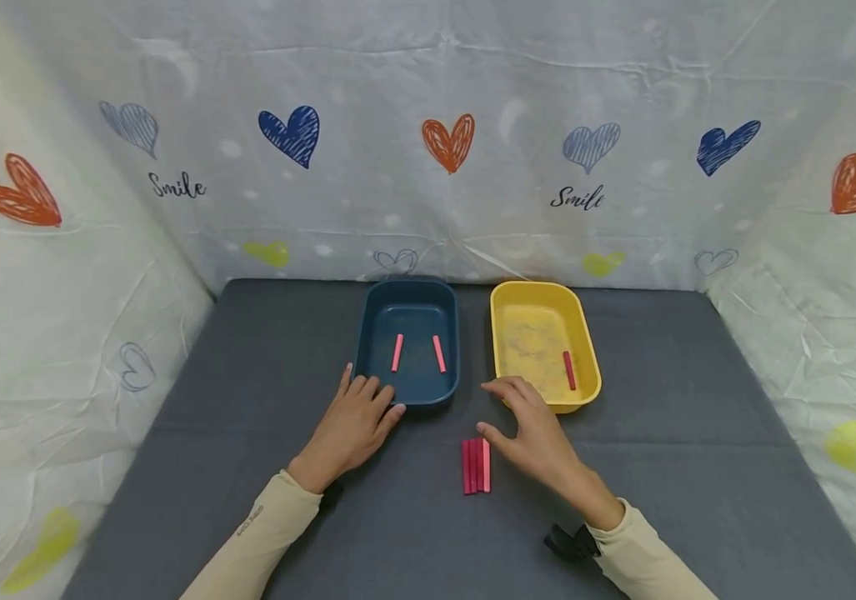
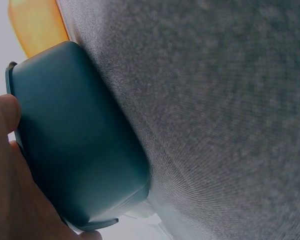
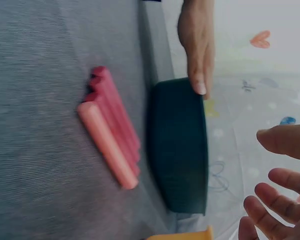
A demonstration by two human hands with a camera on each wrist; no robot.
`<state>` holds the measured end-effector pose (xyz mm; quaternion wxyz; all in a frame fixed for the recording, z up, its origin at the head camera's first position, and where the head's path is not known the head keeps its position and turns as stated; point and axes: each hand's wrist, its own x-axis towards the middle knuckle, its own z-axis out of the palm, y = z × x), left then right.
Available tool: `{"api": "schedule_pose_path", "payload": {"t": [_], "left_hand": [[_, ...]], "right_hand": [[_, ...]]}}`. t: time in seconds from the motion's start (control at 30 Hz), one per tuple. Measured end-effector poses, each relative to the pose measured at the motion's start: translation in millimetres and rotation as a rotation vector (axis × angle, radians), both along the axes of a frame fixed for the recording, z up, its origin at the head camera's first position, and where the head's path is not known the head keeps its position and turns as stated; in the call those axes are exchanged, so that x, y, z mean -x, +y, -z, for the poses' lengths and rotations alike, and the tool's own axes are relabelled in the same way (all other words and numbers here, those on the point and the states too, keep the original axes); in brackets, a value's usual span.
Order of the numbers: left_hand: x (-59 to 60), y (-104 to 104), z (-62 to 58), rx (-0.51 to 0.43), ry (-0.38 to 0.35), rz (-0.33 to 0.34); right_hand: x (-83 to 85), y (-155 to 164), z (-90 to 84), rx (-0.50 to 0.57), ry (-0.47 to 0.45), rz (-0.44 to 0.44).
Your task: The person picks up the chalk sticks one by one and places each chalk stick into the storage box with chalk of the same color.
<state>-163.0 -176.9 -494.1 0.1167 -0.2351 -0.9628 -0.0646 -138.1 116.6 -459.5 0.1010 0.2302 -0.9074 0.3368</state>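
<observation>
My left hand grips the near left corner of a dark blue tray, its thumb at the rim in the left wrist view. Inside that tray lie two pink chalk sticks, set apart. My right hand hovers with spread, slightly bent fingers and nothing between them, close to the near edge of a yellow tray. One dark red chalk stick lies in the yellow tray. On the table, left of my right hand, a row of dark red chalk sticks has a pink chalk stick at its right end.
A dark grey cloth-covered table carries both trays side by side toward its back edge. White curtain printed with hearts stands behind and along both sides. A black strap shows at my right wrist.
</observation>
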Motion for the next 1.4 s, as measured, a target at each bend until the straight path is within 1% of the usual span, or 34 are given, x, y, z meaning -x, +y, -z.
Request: {"api": "schedule_pose_path", "payload": {"t": [0.2, 0.4, 0.53, 0.7, 0.83, 0.93, 1.1, 1.2, 1.3, 1.4], "left_hand": [[-0.6, 1.4, 1.4, -0.006, 0.007, -0.001], [-0.2, -0.2, 1.4, 0.005, 0.009, -0.005], [4.2, 1.2, -0.7, 0.003, 0.013, 0.012], [8.3, 4.3, -2.4, 0.008, 0.001, 0.027], [5.0, 2.7, -1.0, 0.007, -0.026, 0.002], [1.6, 0.8, 0.0, 0.005, -0.027, -0.013], [0.7, 1.6, 1.1, 0.002, -0.014, 0.0], [0.7, 1.7, 1.5, -0.004, -0.018, 0.001], [1.7, 1.5, 1.4, -0.01, -0.012, -0.007], [1.2, 0.7, 1.6, -0.012, -0.007, -0.008]], "right_hand": [[-10.5, 8.3, 9.7, -0.023, -0.022, 0.005], [-14.2, 14.3, 15.2, -0.039, -0.065, 0.011], [-14.2, 19.8, 17.8, -0.05, -0.07, -0.005], [-14.0, 24.6, 18.6, -0.041, -0.067, 0.006], [-14.1, 25.3, 21.9, -0.033, -0.079, -0.007], [-14.4, 26.0, 24.9, -0.028, -0.075, -0.022], [-14.0, 29.7, 26.7, -0.025, -0.039, -0.031], [-11.7, 30.6, 26.8, -0.031, -0.037, -0.038], [-9.8, 30.2, 25.8, -0.037, -0.064, -0.032], [-11.7, 28.3, 26.3, -0.034, -0.109, -0.023]]}}
